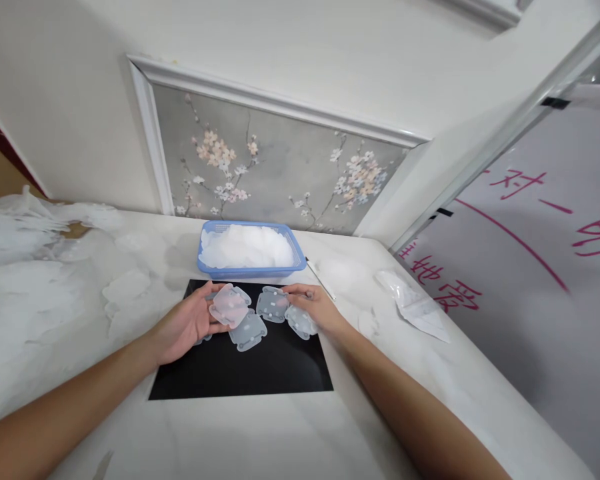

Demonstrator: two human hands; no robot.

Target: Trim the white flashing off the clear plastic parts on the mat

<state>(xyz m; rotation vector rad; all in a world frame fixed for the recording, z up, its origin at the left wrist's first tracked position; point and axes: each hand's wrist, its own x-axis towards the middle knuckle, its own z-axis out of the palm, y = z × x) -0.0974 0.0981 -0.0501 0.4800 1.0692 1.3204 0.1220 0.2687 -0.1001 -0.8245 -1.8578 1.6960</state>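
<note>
My left hand (pixel 190 323) is palm up at the left of a black mat (pixel 240 377), its fingers closed on a thin translucent plastic piece (pixel 231 305) with rounded, notched edges. A similar piece (pixel 249 331) lies on the mat just below it, and another is partly hidden under the hand. My right hand (pixel 316 305) is over the mat's right edge with bent fingers closed at two more pieces. One of these, a greyish piece (pixel 271 305), touches its fingertips; the other, a lower piece (pixel 301 323), is beneath the fingers.
Behind the mat stands a blue basket (pixel 253 272) heaped with white translucent pieces. Piles of similar pieces (pixel 25 300) spread over the left of the marbled table. A pen (pixel 321 279) and a clear plastic bag (pixel 415 307) lie to the right. The wall rises behind.
</note>
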